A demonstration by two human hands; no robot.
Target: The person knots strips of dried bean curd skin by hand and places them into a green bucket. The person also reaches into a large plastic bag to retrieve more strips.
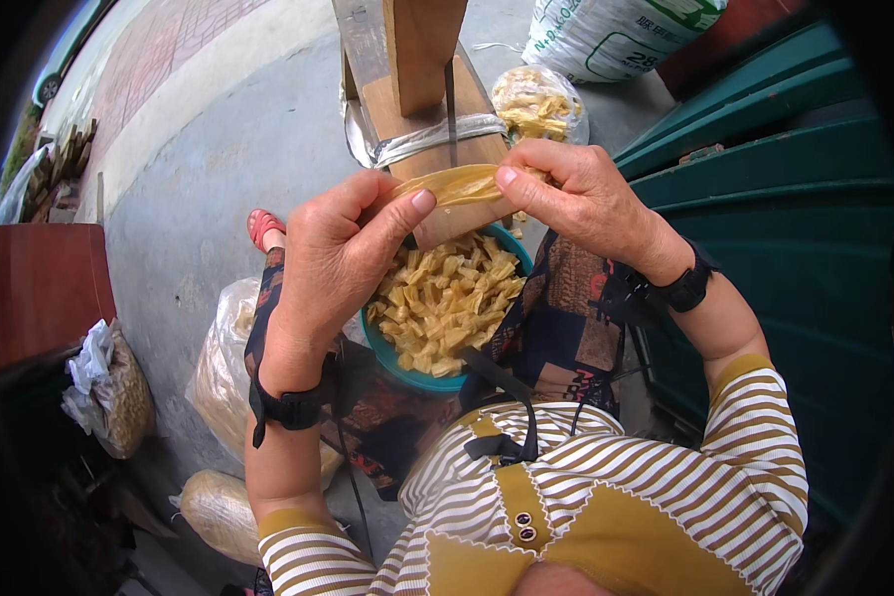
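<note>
yellow husk strip (459, 185) | flat, stretched level | above teal bowl (404, 364) of cut pieces

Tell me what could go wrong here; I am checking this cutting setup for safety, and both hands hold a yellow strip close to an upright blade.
1. Both the left hand and right hand pinch the yellow strip right by the upright blade, so a fingertip could be nicked.
2. The teal bowl on the lap looks heaped with cut pieces; some may spill.
</note>
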